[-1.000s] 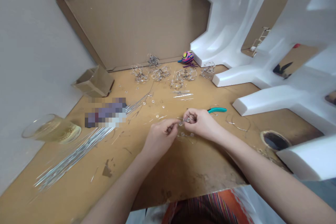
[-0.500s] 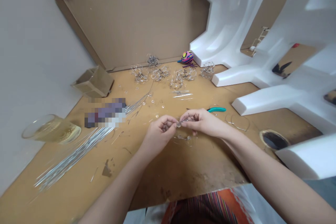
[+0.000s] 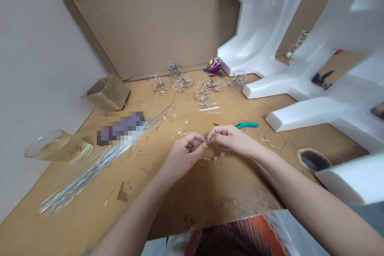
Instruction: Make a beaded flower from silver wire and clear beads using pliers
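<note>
My left hand (image 3: 187, 151) and my right hand (image 3: 229, 141) meet fingertip to fingertip over the table. Both pinch the upper part of a thin beaded wire ring (image 3: 211, 159), whose clear beads hang below the fingers. The exact spot they grip is partly covered by the fingertips. Just beyond my right hand lie pliers (image 3: 248, 125) with teal handles, their jaws partly hidden behind the hand. Loose clear beads, among them a bead (image 3: 179, 132) and another bead (image 3: 186, 121), are scattered ahead of my left hand.
Several beaded wire pieces (image 3: 183, 83) stand at the back, with short cut wires (image 3: 209, 108) before them. A long wire bundle (image 3: 90, 180), a glass (image 3: 60, 148) and a cardboard box (image 3: 109, 94) are on the left. White foam (image 3: 309, 116) borders the right, near a dark-filled cup (image 3: 314, 160).
My fingertips have come closer together, and the bead that showed between them is now covered. The left hand has shifted slightly right. The objects on the table look unmoved.
</note>
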